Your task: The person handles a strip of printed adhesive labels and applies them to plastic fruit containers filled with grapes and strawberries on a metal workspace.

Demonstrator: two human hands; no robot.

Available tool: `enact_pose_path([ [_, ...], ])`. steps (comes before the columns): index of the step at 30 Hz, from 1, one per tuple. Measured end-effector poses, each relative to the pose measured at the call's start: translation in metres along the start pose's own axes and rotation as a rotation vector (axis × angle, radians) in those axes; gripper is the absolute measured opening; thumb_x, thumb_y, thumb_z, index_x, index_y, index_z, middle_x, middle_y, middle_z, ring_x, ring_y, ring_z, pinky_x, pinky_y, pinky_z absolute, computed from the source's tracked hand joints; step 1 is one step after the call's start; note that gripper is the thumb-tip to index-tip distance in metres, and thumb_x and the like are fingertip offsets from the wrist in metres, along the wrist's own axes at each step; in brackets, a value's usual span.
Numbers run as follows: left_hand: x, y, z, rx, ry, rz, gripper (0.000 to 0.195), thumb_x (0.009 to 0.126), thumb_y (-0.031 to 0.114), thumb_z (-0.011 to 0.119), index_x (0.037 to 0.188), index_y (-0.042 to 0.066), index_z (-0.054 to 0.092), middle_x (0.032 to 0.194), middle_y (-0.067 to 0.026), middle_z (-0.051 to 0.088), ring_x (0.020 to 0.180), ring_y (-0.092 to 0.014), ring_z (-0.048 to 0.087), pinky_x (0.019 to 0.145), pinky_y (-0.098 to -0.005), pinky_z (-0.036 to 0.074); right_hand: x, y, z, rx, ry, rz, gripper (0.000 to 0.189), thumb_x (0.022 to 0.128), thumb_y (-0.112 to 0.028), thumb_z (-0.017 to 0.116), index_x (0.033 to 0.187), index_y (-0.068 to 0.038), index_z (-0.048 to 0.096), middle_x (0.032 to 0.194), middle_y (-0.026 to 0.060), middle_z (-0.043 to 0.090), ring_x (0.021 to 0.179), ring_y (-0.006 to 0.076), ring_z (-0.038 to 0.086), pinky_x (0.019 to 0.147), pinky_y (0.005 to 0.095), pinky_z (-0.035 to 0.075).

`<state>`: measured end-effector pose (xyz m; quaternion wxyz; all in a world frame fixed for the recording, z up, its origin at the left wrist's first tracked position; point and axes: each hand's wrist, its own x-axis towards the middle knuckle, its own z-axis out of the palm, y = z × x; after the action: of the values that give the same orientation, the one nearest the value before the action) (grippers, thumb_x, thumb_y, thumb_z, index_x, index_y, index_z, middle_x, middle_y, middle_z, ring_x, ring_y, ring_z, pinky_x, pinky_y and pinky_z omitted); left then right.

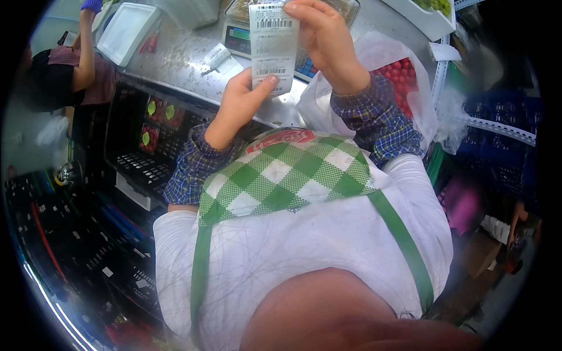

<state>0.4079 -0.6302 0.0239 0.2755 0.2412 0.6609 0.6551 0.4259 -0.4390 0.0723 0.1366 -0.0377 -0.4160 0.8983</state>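
A strip of white barcode labels [273, 48] is stretched upright between my hands. My left hand [243, 98] pinches its lower end between thumb and fingers. At the top right corner, the fingertips of my right hand [327, 44] grip the strip. Behind it stands a digital scale [237, 40], its display and blue keypad partly covered by the strip and my right hand. On the scale is a clear plastic container [239, 11], mostly hidden. A small roll of labels [217, 55] lies on the steel table left of my hands.
White bag [320, 103] of small red tomatoes [401, 83] by my right forearm. Black crate [131, 149] with several tomato packs [150, 138] at lower left. White foam box [128, 33] and red-handled tool [149, 44] on the steel table [184, 61]. Another person [66, 74] stands at far left.
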Motion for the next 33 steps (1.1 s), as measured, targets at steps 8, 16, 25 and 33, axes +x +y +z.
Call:
enact_pose_path([
  [8,-0.006,-0.008,0.004,-0.141,0.02,-0.049,0.032,0.091,0.018,0.06,0.114,-0.005,0.057,0.105,-0.009,0.064,0.093,-0.014,0.06,0.082,-0.0279,0.049,0.008,0.004,0.005,0.133,-0.128,-0.012,0.019,0.087,-0.009,0.053,0.098,0.004,0.063,0.093,0.0108,0.067,0.086,0.02,0.064,0.077,0.0322,0.051],
  [16,-0.011,-0.013,0.004,-0.156,-0.008,-0.104,0.033,0.092,0.019,0.058,0.115,-0.004,0.056,0.106,-0.009,0.064,0.094,-0.014,0.06,0.084,-0.0285,0.048,0.012,0.01,0.004,0.35,-0.097,0.139,0.025,0.09,-0.01,0.049,0.108,0.004,0.058,0.103,0.0144,0.065,0.095,0.0247,0.063,0.085,0.0375,0.051],
  [25,-0.019,-0.011,0.003,-0.249,-0.106,-0.219,0.031,0.091,0.018,0.059,0.114,-0.003,0.058,0.106,-0.0085,0.065,0.094,-0.014,0.06,0.083,-0.0276,0.049,0.03,0.003,-0.004,0.334,-0.154,0.177,0.03,0.093,-0.015,0.047,0.115,0.005,0.054,0.107,0.0156,0.063,0.098,0.0267,0.062,0.088,0.039,0.051],
  [33,-0.025,-0.013,0.0,-0.276,-0.163,-0.287,0.031,0.091,0.016,0.059,0.115,-0.003,0.058,0.108,-0.0082,0.064,0.094,-0.014,0.061,0.083,-0.0274,0.049,0.051,-0.008,-0.012,0.348,-0.188,0.218,0.033,0.094,-0.017,0.044,0.117,0.005,0.053,0.108,0.0162,0.063,0.097,0.0272,0.062,0.087,0.0392,0.051],
])
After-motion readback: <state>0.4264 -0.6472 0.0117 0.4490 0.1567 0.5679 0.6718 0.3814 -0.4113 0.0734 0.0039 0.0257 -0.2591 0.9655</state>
